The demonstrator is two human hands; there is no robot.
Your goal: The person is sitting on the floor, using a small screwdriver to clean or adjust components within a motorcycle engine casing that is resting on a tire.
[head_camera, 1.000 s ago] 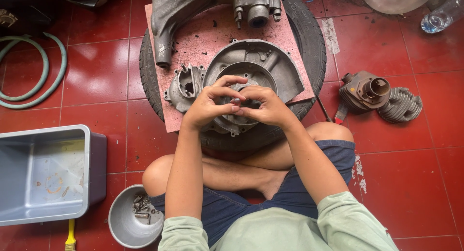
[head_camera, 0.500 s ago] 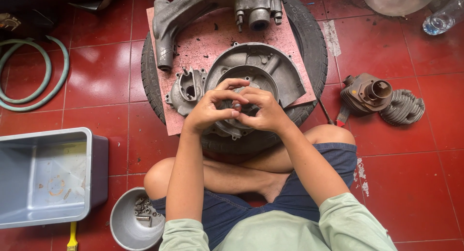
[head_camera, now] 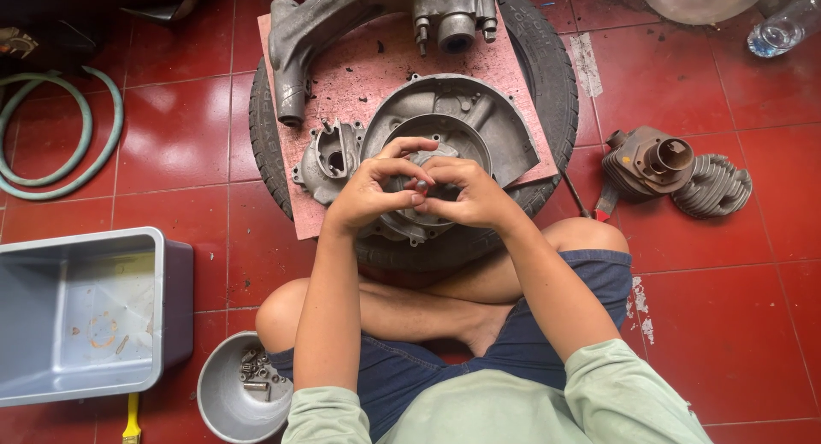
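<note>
On the red tiled floor (head_camera: 180,136) lies a black tyre (head_camera: 547,59) with a reddish board (head_camera: 359,76) across it, carrying a round grey engine casing (head_camera: 479,110) and a larger cast housing (head_camera: 342,16) at the far edge. Left of the person sits a grey plastic tub (head_camera: 85,316), with a green hose (head_camera: 51,145) coiled beyond it. To the right rest a finned cylinder (head_camera: 710,183) and a cylinder head (head_camera: 650,157). Near the knee stands a metal bowl (head_camera: 231,401) of bolts. Over the casing's centre, the left hand (head_camera: 376,192) and right hand (head_camera: 470,192) meet, fingertips pinched on a small part (head_camera: 421,185) too tiny to identify.
</note>
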